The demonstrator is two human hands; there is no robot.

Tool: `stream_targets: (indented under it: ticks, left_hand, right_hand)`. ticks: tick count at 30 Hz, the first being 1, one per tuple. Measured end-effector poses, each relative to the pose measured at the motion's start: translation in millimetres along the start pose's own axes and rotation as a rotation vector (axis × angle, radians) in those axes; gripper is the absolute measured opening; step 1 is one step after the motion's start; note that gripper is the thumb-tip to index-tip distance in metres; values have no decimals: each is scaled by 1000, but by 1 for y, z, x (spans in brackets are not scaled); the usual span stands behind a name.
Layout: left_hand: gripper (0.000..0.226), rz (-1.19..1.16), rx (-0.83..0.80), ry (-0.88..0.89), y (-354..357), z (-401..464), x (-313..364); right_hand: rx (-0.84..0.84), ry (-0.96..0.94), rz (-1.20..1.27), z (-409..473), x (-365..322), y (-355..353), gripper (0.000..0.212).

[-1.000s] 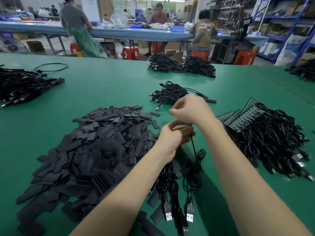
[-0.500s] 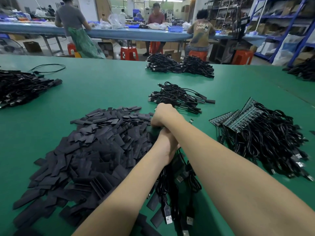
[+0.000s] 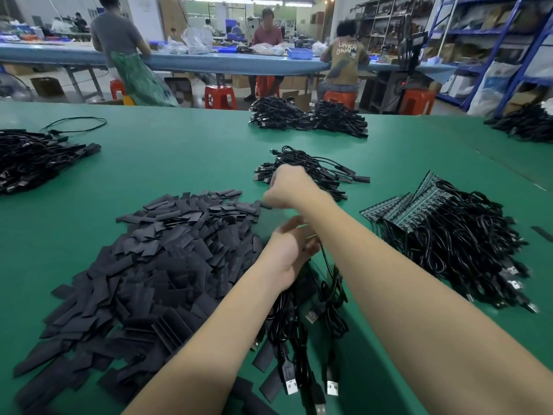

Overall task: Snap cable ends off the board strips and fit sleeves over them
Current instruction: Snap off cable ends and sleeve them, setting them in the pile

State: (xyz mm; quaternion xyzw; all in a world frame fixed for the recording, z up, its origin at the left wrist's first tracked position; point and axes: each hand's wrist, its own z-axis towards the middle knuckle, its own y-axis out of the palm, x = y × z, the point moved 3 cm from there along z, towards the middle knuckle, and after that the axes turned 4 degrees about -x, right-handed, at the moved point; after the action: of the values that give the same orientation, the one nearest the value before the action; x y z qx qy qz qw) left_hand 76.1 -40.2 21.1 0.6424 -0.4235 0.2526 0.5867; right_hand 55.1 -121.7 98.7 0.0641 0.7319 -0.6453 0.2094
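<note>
Here, the right hand (image 3: 288, 187) reaches over the heap of flat black sleeves (image 3: 155, 265) on the green worktop (image 3: 179, 157), fingers blurred, grip unclear. The left hand (image 3: 287, 253), fingers curled, holds thin black cables (image 3: 326, 283).

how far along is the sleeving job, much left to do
Early. Done: a small finished bundle lies beyond the hands. In hand: left hand holds cables while right hand reaches at the sleeve pile, blurred. Left: a large tangle still on board strips.
</note>
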Motion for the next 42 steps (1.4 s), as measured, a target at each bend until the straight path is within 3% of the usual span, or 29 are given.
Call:
stream_targets:
  ticks: [3,6,9,12,19,36,42]
  left_hand:
    - [13,-83,34,-41,-2,2,1]
    - [11,-154,-7,-39,-1,1,4]
    - [8,-183,-66,-60,-1,-2,7]
    - [9,-192,-122,-93,2,-5,6]
    - [18,-205,-224,-125,2,-5,4]
    - [17,-165,-276,-89,1,-6,5]
    - [18,-36,-301,-87,0,-8,18]
  right_hand:
    - [136,-26,447,-15,21,-28,8]
    - [251,-72,949,-43,51,-39,19]
    - [140,-82,1379,-66,82,-33,25]
    - [22,-88,1580,-80,103,-22,29]
    - [5,-109,1699,-84,116,-11,17]
    - [68,-135,1752,-85,112,-2,17]
    - [-64,-102,1735,-88,114,-6,16]
